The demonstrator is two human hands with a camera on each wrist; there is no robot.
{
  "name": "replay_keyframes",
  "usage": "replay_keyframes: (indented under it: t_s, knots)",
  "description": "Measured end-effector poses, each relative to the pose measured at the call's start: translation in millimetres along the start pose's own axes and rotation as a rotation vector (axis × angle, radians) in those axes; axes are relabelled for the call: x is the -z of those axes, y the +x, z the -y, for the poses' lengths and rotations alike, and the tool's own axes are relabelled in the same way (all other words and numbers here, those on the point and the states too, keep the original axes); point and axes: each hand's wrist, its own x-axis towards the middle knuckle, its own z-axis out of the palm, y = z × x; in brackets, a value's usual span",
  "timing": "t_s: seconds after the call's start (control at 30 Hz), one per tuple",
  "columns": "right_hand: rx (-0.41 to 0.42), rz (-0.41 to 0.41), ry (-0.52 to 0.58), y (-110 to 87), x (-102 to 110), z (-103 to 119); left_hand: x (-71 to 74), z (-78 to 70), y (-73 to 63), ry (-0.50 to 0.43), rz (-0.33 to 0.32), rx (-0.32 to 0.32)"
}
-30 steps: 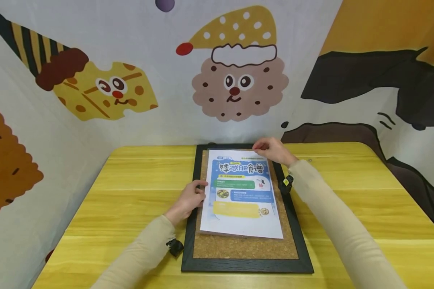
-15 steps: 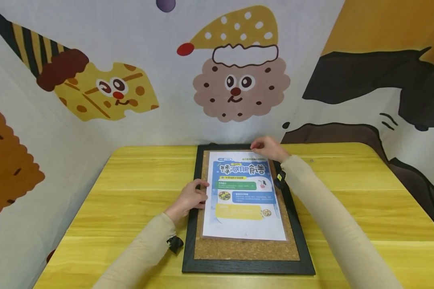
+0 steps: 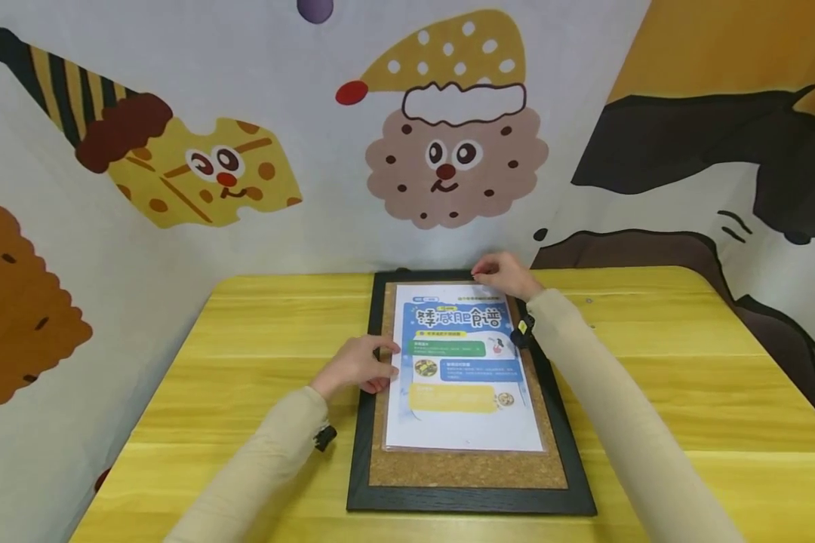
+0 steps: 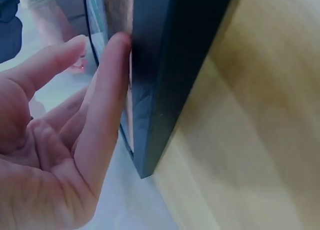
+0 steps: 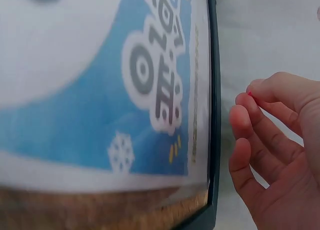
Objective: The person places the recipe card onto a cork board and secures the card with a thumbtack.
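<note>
A printed poster (image 3: 465,430) in a clear sleeve lies on a black-framed corkboard (image 3: 475,473). My left hand (image 3: 360,363) is at the poster's left edge, thumb and fingers spread and fairly straight. In the left wrist view, a finger (image 4: 102,104) touches the inner side of the black frame (image 4: 157,79). My right hand (image 3: 505,276) is at the board's top right corner. Its thumb and index finger pinch a small red pushpin (image 5: 250,93), mostly hidden by the fingertips. In the right wrist view, that hand is beyond the frame's top edge, apart from the poster (image 5: 90,135).
The board lies on a yellow wood-grain table (image 3: 244,392), its top edge close to a white wall cloth (image 3: 299,253) printed with cartoon biscuits and cheese. Table surface extends on both sides of the board. A black camera is strapped at each wrist.
The poster has shifted slightly right and down on the corkboard and lies straighter. My left hand has spread its fingers at the poster's edge. The right hand still pinches the pushpin, slightly farther left.
</note>
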Motion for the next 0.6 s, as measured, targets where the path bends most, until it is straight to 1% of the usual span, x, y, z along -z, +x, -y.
replay_keyframes:
  t_s: [0.07,0.13,0.2,0.27,0.37,0.47,0.53,0.6]
  knots:
    - [0.0,0.001,0.018,-1.1,-1,1,1.0,-2.5,1.1,0.035,0.012,0.01]
    - [0.009,-0.001,0.028,-1.3,-3,3,2.0,-4.5,3.2,0.063,0.007,0.009]
    - [0.015,-0.012,0.032,0.1,-7,3,3.7,-5.6,6.8,0.076,-0.015,-0.004]
    - [0.02,-0.023,0.034,1.9,-11,3,5.1,-5.8,11.4,0.087,-0.053,-0.035]
    - [0.019,-0.037,0.056,3.2,-17,3,6.8,-4.3,19.2,0.062,-0.119,-0.107]
    - [0.018,-0.046,0.086,3.2,-22,6,8.1,-1.9,26.4,0.027,-0.168,-0.168]
    - [0.028,-0.048,0.093,3.5,-25,7,9.1,-0.2,30.3,0.015,-0.189,-0.184]
    - [0.034,-0.045,0.102,4.5,-27,9,10.3,2.2,34.4,0.001,-0.2,-0.177]
